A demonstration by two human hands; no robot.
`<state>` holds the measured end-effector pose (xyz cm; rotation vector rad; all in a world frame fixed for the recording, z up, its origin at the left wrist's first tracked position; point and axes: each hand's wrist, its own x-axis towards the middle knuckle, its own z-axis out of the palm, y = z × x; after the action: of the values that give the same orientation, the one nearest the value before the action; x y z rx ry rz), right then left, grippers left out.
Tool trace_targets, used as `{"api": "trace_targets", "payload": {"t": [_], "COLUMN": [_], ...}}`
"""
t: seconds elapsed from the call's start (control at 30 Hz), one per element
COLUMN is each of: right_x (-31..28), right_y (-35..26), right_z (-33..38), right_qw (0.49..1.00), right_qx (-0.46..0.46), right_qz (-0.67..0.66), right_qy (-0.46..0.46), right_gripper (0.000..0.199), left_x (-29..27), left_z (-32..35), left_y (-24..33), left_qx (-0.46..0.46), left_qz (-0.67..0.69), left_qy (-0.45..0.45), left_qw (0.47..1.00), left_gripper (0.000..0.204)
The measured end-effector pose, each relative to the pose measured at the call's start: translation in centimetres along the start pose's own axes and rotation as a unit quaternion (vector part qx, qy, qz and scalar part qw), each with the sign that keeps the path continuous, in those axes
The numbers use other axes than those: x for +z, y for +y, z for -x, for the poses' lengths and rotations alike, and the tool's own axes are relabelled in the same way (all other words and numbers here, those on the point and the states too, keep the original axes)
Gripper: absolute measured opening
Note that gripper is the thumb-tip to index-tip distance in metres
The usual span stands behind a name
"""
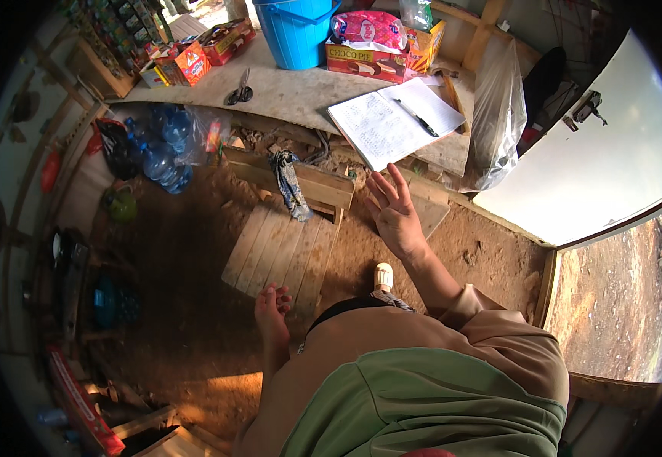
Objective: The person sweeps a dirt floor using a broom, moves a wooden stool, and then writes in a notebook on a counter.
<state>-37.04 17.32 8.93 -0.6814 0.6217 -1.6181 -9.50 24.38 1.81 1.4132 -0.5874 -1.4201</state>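
My right hand [398, 213] is raised with its fingers spread and nothing in them. Its fingertips come close to the near edge of an open notebook [376, 126] with handwriting on its left page; whether they touch it I cannot tell. A dark pen [416, 118] lies across the right page. Lower down, my left hand [272, 306] hangs beside my body, empty, its fingers loosely curled and apart. Past it is a low slatted wooden bench [270, 251]. A patterned cloth [291, 186] drapes over a wooden rail [323, 185] between bench and counter.
On the worn counter [293, 91] stand a blue bucket [294, 38], a red snack box [365, 62] and scissors [241, 90]. Large water bottles [165, 156] lie below its left end. A clear plastic bag [498, 114] hangs at the right, beside a white panel [597, 152]. The floor is bare earth.
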Motion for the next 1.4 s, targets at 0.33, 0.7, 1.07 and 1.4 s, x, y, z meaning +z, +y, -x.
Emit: {"api": "trace_targets", "payload": {"t": [0.33,0.7,1.07,1.4], "right_x": [-1.4,0.3,3.3,13.1], "right_y": [0.2,-0.9,4.7,15.1], "right_z": [-2.6,-6.2,-9.0,-3.0], "right_qw": [0.998,0.986,0.925,0.786], "right_qx": [0.028,0.078,0.294,0.492], "right_qz": [-0.005,-0.083,-0.17,-0.117], "right_qy": [-0.059,-0.124,-0.171,-0.355], "right_gripper": [0.068,0.024,0.021,0.02], "left_x": [0.5,4.0,0.9,-4.9], "left_z": [-0.5,-0.1,4.2,18.3], "left_y": [0.0,0.7,-1.0,-6.4], "left_qx": [0.025,0.025,0.084,0.086], "left_qz": [0.038,0.063,0.141,0.234], "left_qy": [0.021,0.085,0.257,0.564], "left_qw": [0.999,0.994,0.952,0.787], "left_gripper": [0.023,0.021,0.022,0.022]}}
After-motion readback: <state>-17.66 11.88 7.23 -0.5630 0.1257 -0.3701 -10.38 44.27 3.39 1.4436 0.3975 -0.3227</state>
